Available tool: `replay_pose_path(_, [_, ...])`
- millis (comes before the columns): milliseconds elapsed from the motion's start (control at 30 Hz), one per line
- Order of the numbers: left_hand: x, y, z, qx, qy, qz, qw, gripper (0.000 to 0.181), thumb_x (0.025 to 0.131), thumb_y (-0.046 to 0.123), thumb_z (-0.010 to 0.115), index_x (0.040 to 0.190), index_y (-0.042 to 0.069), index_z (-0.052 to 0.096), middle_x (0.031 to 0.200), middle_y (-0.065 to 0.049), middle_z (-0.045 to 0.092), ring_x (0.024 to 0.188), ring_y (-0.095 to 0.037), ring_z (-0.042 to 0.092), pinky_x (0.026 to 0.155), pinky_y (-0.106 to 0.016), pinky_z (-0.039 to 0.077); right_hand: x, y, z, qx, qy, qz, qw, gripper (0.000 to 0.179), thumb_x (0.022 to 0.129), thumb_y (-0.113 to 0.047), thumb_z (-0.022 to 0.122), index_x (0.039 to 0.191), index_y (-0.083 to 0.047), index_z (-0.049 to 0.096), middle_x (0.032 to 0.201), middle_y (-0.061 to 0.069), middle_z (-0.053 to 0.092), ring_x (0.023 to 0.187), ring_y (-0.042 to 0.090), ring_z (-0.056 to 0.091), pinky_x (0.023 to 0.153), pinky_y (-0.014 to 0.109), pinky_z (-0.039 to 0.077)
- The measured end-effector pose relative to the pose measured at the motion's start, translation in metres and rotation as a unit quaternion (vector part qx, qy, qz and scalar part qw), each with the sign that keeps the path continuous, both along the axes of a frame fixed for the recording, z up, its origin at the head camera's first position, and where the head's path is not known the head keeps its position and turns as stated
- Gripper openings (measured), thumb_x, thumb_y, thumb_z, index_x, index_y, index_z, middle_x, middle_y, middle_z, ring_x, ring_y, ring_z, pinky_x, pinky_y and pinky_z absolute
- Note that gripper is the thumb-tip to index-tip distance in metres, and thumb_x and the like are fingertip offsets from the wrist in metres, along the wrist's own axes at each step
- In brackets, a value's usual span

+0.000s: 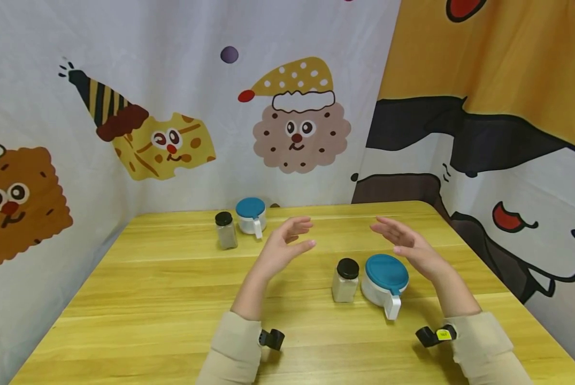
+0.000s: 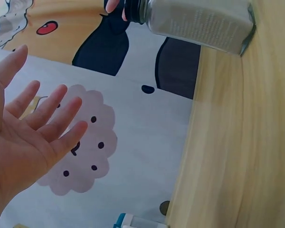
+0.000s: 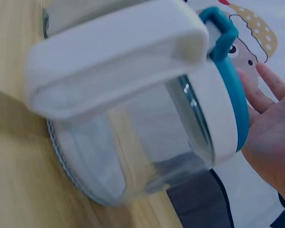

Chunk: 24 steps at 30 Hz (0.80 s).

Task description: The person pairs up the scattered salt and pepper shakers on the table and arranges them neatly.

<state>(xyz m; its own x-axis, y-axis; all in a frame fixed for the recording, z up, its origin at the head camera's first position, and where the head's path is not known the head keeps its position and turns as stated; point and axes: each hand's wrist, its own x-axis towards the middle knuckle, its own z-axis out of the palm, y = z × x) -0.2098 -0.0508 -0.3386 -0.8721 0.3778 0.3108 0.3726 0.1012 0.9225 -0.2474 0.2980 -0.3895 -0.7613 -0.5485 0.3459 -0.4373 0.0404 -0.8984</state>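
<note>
Both hands hover over the table, palms facing each other and holding nothing. My left hand (image 1: 283,247) is left of a small square jar (image 1: 345,286) with a black lid and pale contents. In the left wrist view its fingers (image 2: 52,118) are spread and relaxed. Behind and above a round glass jar (image 1: 385,278) with a blue lid and white handle is my right hand (image 1: 414,248); whether it touches the lid is hard to tell. The two jars stand upright side by side, the handle pointing towards me.
Further back on the left stand another black-lidded jar (image 1: 227,231) and another blue-lidded handled jar (image 1: 251,216). The wooden table (image 1: 138,299) ends at a printed curtain (image 1: 181,53) at the back. Each wrist wears a small black camera (image 1: 273,339).
</note>
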Motion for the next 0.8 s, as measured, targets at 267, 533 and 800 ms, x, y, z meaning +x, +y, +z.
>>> replay_pose_path(267, [0.002,-0.007,0.004,-0.002,0.017,0.016,0.9997,0.048,0.092,0.012,0.066,0.136,0.003,0.048,0.133,-0.016,0.054,0.124,-0.031,0.047,0.106,-0.048,0.031,0.008,-0.01,0.009,-0.033,0.012,-0.015,0.9993,0.06,0.097,-0.009,0.054,0.15,-0.002,0.026,0.148,0.015,0.038,0.136,0.018,0.032,0.104,0.019,0.029])
replay_pose_path(533, [0.004,-0.013,0.01,-0.003,0.023,0.024,0.9994,0.049,0.092,0.013,0.066,0.137,0.003,0.048,0.133,-0.014,0.054,0.124,-0.03,0.047,0.106,-0.047,0.031,0.014,-0.022,0.016,-0.053,0.023,0.005,0.9983,0.064,0.097,-0.019,0.058,0.15,-0.003,0.026,0.148,0.02,0.035,0.136,0.021,0.033,0.107,0.024,0.028])
replay_pose_path(800, [0.003,-0.023,0.014,0.009,0.03,0.035,0.9989,0.048,0.092,0.011,0.066,0.136,0.001,0.048,0.131,-0.017,0.054,0.124,-0.033,0.046,0.106,-0.048,0.031,0.02,-0.034,0.021,-0.059,0.039,0.028,0.9971,0.07,0.096,-0.026,0.061,0.15,-0.001,0.025,0.149,0.019,0.035,0.136,0.023,0.033,0.108,0.026,0.028])
